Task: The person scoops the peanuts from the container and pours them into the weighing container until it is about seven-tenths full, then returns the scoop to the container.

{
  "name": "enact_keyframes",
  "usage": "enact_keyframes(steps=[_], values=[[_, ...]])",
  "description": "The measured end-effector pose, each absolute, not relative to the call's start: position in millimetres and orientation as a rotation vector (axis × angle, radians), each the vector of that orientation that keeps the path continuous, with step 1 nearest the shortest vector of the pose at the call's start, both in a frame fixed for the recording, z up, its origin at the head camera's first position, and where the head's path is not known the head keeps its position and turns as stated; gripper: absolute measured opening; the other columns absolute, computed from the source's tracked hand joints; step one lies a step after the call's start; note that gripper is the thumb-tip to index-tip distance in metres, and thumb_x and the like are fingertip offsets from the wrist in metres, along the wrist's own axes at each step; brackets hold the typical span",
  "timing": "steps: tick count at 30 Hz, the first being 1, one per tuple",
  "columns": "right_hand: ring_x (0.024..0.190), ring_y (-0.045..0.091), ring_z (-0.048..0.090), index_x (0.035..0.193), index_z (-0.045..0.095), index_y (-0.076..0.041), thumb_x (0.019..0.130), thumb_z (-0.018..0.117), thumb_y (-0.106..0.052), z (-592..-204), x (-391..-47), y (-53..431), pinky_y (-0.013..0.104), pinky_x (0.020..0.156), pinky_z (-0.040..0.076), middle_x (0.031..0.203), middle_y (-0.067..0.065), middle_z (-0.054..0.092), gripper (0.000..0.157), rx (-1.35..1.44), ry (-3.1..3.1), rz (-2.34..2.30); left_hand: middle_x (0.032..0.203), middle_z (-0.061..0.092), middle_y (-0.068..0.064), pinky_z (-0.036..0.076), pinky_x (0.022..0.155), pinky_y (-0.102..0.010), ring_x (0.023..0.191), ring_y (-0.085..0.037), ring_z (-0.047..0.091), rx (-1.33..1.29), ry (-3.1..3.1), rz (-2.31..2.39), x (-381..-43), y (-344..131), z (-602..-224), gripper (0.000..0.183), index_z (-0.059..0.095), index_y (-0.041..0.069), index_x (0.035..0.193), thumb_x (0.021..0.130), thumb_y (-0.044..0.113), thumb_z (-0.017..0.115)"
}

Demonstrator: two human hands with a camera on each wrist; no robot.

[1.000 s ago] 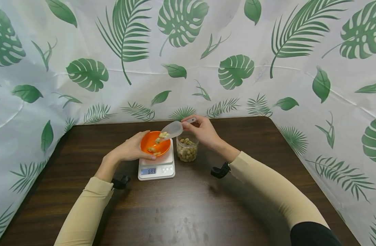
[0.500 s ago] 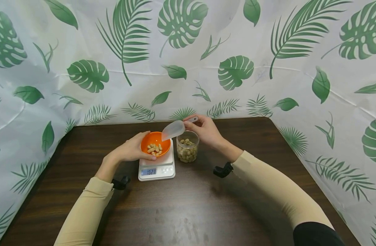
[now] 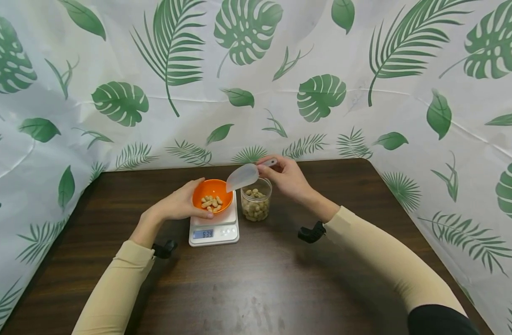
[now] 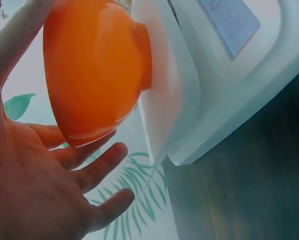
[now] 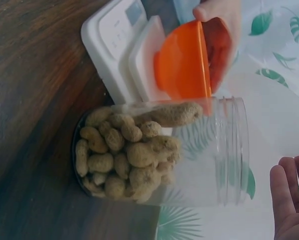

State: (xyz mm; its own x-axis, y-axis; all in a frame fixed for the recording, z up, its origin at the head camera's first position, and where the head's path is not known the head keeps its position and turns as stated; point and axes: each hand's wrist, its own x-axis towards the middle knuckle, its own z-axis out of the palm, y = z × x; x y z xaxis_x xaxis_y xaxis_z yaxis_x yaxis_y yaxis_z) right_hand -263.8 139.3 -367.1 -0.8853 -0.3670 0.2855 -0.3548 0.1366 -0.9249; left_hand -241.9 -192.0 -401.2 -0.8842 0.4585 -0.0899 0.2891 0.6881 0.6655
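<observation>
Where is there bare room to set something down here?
Bare: tabletop in front of the kitchen scale, between the sleeves; also left of the left hand and right of the right hand. Crowded: around the scale, with the orange bowl, peanut jar, scoop and both hands.

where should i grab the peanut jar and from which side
Probably take the jar by its round wall, below the rim, from the right: it stands upright and straight-sided, the scale sits close on its left, and the scoop crowds its open top.
</observation>
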Motion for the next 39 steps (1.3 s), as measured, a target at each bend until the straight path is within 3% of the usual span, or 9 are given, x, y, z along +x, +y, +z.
enact_keyframes(steps=[5,12,17,25,30,39], values=[[0.106,0.04,0.068,0.119,0.07,0.002,0.103,0.065,-0.014,-362,-262,147,0.038,0.088,0.058,0.113,0.017,0.068,0.023,-0.739,2.387,-1.909,0.155,0.036,-0.024,0.036,0.111,-0.06,0.131,-0.038,0.046,0.598,2.66,0.984,-242,-191,-401,0.116,0.022,-0.005,0.159,0.078,0.044,0.089],[0.103,0.026,0.07,0.122,0.066,0.005,0.105,0.061,-0.011,-354,-260,161,0.035,0.092,0.056,0.116,0.019,0.065,0.024,-0.759,2.391,-1.897,0.159,0.033,-0.02,0.02,0.111,-0.072,0.135,-0.039,0.041,0.633,2.749,0.914,-242,-180,-393,0.109,0.03,-0.001,0.159,0.078,0.047,0.087],[0.101,0.022,0.069,0.122,0.065,0.005,0.106,0.06,-0.014,-347,-262,171,0.036,0.093,0.055,0.114,0.019,0.063,0.025,-0.759,2.411,-1.84,0.158,0.036,-0.019,0.019,0.113,-0.068,0.14,-0.037,0.038,0.681,2.808,0.905,-243,-168,-387,0.105,0.035,-0.001,0.156,0.078,0.044,0.088],[0.103,0.032,0.069,0.124,0.065,0.001,0.106,0.059,-0.019,-339,-267,183,0.033,0.091,0.056,0.112,0.019,0.064,0.027,-0.758,2.49,-1.685,0.155,0.042,-0.018,0.017,0.114,-0.066,0.14,-0.036,0.039,0.762,2.843,0.889,-245,-149,-386,0.104,0.036,0.0,0.156,0.078,0.046,0.088],[0.099,0.027,0.07,0.122,0.065,0.001,0.106,0.059,-0.018,-338,-270,185,0.032,0.089,0.057,0.114,0.016,0.066,0.025,-0.835,2.548,-1.58,0.154,0.044,-0.017,0.016,0.114,-0.065,0.138,-0.037,0.041,0.789,2.847,0.864,-246,-135,-387,0.104,0.036,0.0,0.156,0.079,0.047,0.088],[0.089,0.021,0.069,0.117,0.068,-0.005,0.106,0.061,-0.021,-334,-273,185,0.035,0.075,0.054,0.098,0.01,0.07,0.021,-0.894,2.651,-1.36,0.154,0.045,-0.016,0.018,0.114,-0.065,0.141,-0.035,0.04,0.835,2.853,0.783,-246,-114,-387,0.104,0.038,0.0,0.156,0.079,0.051,0.087]])
